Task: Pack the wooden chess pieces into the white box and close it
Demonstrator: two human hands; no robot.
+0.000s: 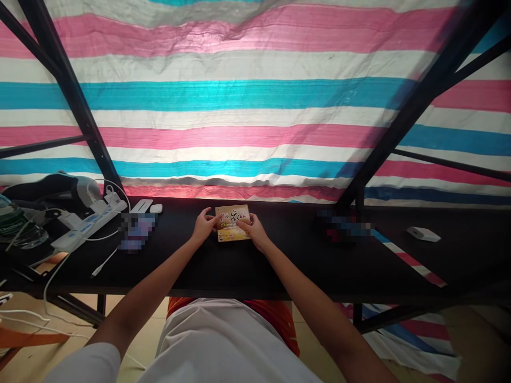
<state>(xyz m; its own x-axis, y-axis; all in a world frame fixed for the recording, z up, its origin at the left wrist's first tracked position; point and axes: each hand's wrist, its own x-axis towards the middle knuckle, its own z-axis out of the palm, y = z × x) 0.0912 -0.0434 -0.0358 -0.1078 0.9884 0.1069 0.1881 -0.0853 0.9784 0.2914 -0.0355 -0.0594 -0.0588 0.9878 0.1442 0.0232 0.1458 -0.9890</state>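
Observation:
A small yellow-orange box [232,219] with dark printed characters stands on its edge on the black table [279,260], facing me. My left hand [203,226] grips its left side with the fingers curled around the edge. My right hand [254,229] holds its right side, thumb and fingers pinched on the front face. Both forearms reach forward from the near edge of the table.
A white power strip [90,226] with cables, a white mouse [156,208] and dark gear lie at the table's left. A small white box [423,234] sits at far right. Black metal frame bars [75,101] cross a striped tarp [247,106] behind.

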